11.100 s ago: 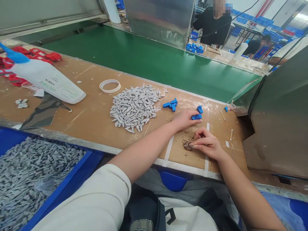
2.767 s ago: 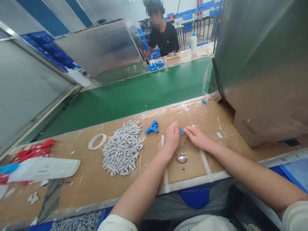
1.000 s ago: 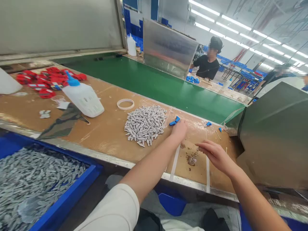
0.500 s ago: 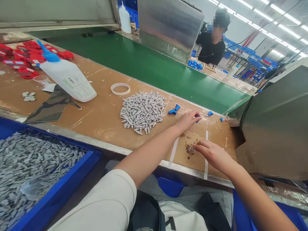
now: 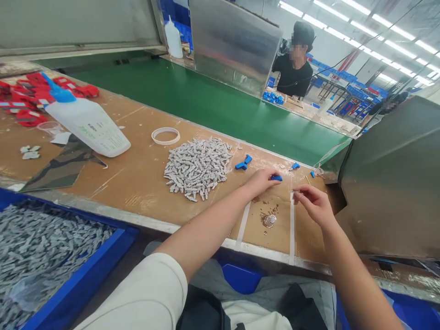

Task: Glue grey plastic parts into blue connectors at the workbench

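Left hand (image 5: pixel 261 180) is clasping a blue piece (image 5: pixel 276 178), right of the grey heap (image 5: pixel 198 167); right hand (image 5: pixel 314 201), farther right, is hanging half curled, its catch, if any, being too small to make out. One grey-tipped blue piece (image 5: pixel 295 166), also right of the heap, is looking done; plain blue pieces (image 5: pixel 242 165) near the heap are lying loose, seemingly awaiting work

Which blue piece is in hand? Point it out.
The blue piece in the left hand; the other blue pieces on the near table lie loose.
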Demonstrator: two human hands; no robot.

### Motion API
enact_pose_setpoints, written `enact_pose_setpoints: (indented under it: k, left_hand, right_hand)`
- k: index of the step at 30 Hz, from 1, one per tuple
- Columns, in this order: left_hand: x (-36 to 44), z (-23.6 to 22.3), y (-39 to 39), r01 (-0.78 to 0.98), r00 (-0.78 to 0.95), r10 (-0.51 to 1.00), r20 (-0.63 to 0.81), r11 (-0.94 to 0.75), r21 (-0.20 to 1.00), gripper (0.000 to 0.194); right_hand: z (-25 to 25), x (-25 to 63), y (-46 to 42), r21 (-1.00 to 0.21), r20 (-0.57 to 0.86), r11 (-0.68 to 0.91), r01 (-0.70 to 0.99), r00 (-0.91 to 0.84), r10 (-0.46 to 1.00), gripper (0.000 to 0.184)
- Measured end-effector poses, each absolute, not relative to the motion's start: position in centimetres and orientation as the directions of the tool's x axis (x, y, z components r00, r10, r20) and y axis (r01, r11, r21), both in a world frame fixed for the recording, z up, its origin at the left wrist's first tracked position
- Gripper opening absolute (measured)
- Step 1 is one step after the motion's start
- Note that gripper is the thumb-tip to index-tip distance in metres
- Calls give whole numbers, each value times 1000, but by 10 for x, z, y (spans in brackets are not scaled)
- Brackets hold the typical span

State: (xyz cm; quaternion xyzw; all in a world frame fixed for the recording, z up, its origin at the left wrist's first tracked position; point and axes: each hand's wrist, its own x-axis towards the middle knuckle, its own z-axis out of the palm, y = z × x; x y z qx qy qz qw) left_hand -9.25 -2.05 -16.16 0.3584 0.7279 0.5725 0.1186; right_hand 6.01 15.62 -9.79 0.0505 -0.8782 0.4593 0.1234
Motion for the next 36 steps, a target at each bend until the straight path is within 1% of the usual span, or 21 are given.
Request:
enact_pose_setpoints:
  k: [2, 5, 8, 10, 12, 16, 23, 26, 29, 32, 34, 36]
  left_hand:
    - [-94, -164, -20, 469, -688, 677, 261, 140, 872, 15]
    - [-96, -165, -21, 475, -680, 689, 252, 152, 867, 17]
    - [-96, -165, -22, 445, -673, 698, 244, 119, 888, 20]
    - [-97, -164, -22, 460, -664, 702, 257, 114, 880, 19]
    - [-97, -164, -23, 481, -652, 708, 270, 112, 869, 17]
    - [-96, -165, -23, 482, -654, 705, 273, 110, 869, 15]
    - [-93, -165, -24, 501, -668, 693, 271, 148, 853, 15]
    - [-90, -164, -25, 549, -656, 700, 282, 186, 815, 15]
    - [-87, -160, -26, 636, -621, 714, 323, 218, 740, 15]
    - [-83, -153, -29, 685, -575, 732, 364, 187, 705, 16]
    - [-81, -147, -31, 695, -559, 741, 373, 172, 698, 16]
    - [-80, -143, -32, 703, -550, 750, 369, 177, 689, 20]
  right_hand:
    - [-115, 44, 164, -866, 300, 463, -191, -938, 173, 28]
    - [-137, 26, 168, -902, 332, 382, -201, -889, 316, 33]
    - [-153, 18, 167, -928, 325, 312, -204, -851, 413, 36]
    - [-160, 18, 167, -939, 312, 281, -199, -839, 446, 40]
    - [-165, 19, 167, -945, 285, 276, -173, -849, 444, 40]
    - [-169, 20, 168, -942, 239, 315, -113, -885, 399, 33]
    - [-166, 19, 165, -892, 275, 439, -105, -898, 343, 25]
    - [-166, 19, 160, -878, 278, 469, -100, -902, 329, 23]
    - [-166, 19, 153, -903, 228, 425, -69, -914, 336, 28]
    - [-162, 19, 149, -942, 169, 333, -44, -920, 354, 36]
    - [-156, 20, 149, -926, 179, 375, -49, -930, 322, 41]
    - [-151, 21, 150, -894, 192, 442, -69, -951, 241, 49]
